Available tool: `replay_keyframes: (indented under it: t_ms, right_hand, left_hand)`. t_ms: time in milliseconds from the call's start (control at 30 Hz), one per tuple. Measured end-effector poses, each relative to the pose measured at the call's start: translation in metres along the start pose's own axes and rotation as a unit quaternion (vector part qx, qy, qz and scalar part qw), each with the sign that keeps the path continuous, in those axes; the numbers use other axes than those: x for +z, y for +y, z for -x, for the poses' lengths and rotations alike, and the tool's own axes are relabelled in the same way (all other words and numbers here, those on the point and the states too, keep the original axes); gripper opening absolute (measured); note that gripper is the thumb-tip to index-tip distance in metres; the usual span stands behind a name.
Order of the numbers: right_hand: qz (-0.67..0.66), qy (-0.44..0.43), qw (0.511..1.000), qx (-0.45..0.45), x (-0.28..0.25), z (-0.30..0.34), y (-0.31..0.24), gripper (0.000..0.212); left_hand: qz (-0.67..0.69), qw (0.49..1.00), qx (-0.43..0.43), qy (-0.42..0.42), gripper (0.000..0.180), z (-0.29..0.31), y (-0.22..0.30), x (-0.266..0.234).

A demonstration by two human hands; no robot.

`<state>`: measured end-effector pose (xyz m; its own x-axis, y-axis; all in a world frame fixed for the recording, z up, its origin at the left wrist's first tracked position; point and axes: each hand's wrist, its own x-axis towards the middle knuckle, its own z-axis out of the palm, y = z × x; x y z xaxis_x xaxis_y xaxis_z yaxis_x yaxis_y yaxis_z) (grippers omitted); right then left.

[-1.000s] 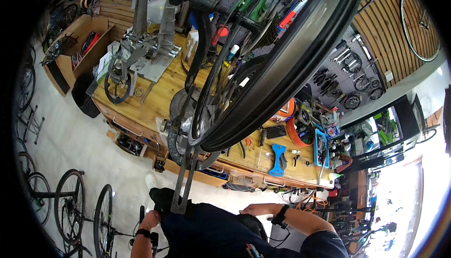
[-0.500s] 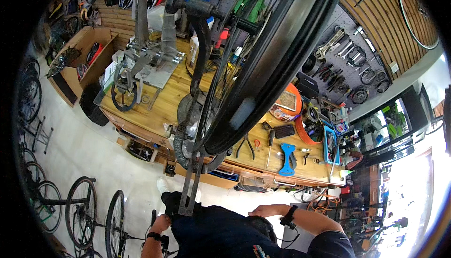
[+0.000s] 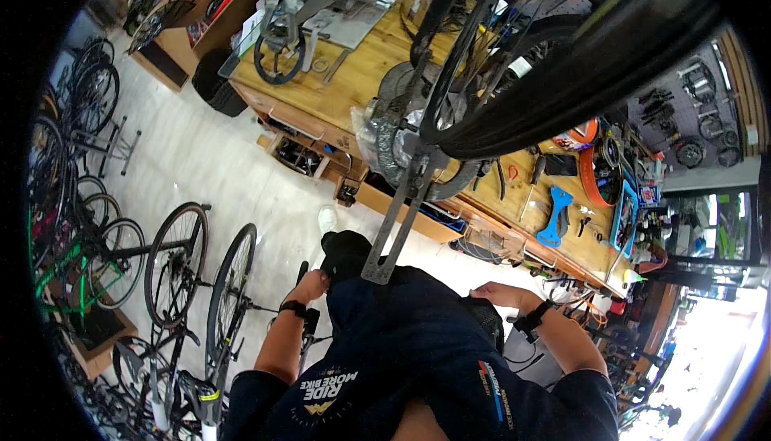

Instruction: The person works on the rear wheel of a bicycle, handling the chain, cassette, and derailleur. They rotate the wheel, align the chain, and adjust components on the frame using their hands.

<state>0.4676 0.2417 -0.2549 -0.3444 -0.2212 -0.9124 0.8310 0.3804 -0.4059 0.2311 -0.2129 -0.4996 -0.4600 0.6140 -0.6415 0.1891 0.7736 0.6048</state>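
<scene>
My left hand [image 3: 312, 286] is at my left hip, against the dark clothing [image 3: 347, 258], with its fingers curled. What it grips, if anything, is hidden. At my right side, my right hand [image 3: 504, 295] has its fingers closed by the edge of a dark item [image 3: 484, 317] at the waist; I cannot make out what is in them. Both hands are well apart from the bench. In front of me stands a metal wheel truing stand [image 3: 399, 220], its slotted arm reaching toward my body. A black bicycle wheel rim [image 3: 578, 91] rises from it to the upper right.
A wooden workbench [image 3: 337, 104] carries a blue tool [image 3: 554, 218], a screwdriver [image 3: 536, 172], an orange round tray [image 3: 592, 177] and a blue tray [image 3: 625, 216]. Several bicycles [image 3: 178, 264] stand at the left. A cardboard box [image 3: 178, 51] lies beyond the bench's left end.
The view has tilted downward and shifted left, so the bench and wheel appear higher and farther right, and more of my torso shows. Both hands stay at my sides.
</scene>
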Motion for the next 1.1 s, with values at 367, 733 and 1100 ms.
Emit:
replay_keyframes:
  t_ms: [367, 733, 1100]
  right_hand:
    - [-0.041, -0.019, 0.999, 0.016, -0.009, -0.001, 0.0, 0.056]
    - [-0.017, -0.031, 0.999, 0.031, -0.016, -0.01, -0.007, 0.057]
    - [-0.062, 0.0, 0.997, 0.046, -0.004, -0.001, -0.024, 0.061]
  left_hand:
    - [0.08, 0.986, 0.039, 0.143, 0.023, 0.025, 0.093, -0.075]
    - [0.282, 0.861, 0.332, 0.262, 0.019, 0.118, 0.307, -0.252]
    - [0.242, 0.854, 0.401, 0.226, 0.024, 0.109, 0.334, -0.283]
